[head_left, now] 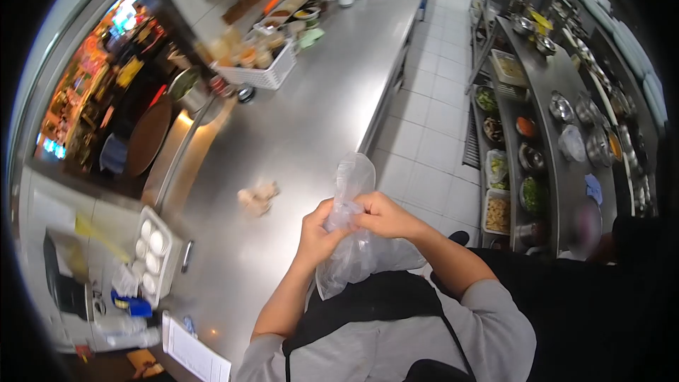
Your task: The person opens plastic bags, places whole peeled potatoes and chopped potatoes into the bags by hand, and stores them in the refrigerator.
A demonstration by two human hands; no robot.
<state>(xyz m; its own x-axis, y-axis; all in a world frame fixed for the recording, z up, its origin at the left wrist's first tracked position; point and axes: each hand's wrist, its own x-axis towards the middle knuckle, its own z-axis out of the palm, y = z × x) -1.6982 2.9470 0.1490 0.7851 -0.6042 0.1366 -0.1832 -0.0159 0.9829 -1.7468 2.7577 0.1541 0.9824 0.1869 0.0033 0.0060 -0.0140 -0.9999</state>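
A clear plastic bag [359, 258] is bunched up between my two hands, close to my apron and over the counter's edge. My left hand [318, 232] has its fingers closed on the gathered plastic. On the other side, my right hand [384, 216] pinches the same bag near its neck. The loose top of the plastic stands up beyond my fingers, and its lower part hangs against my front. To the left on the steel counter [311, 113] lies a small pale, crumpled-looking clump [258, 198]; I cannot make out what it is.
A white basket [272, 71] of bottles and jars stands at the counter's back left. A tray of white rounded items [152, 251] and a paper pad [194, 354] are at left. Right of the tiled aisle [417, 127], shelves [544, 85] hold bowls and food trays.
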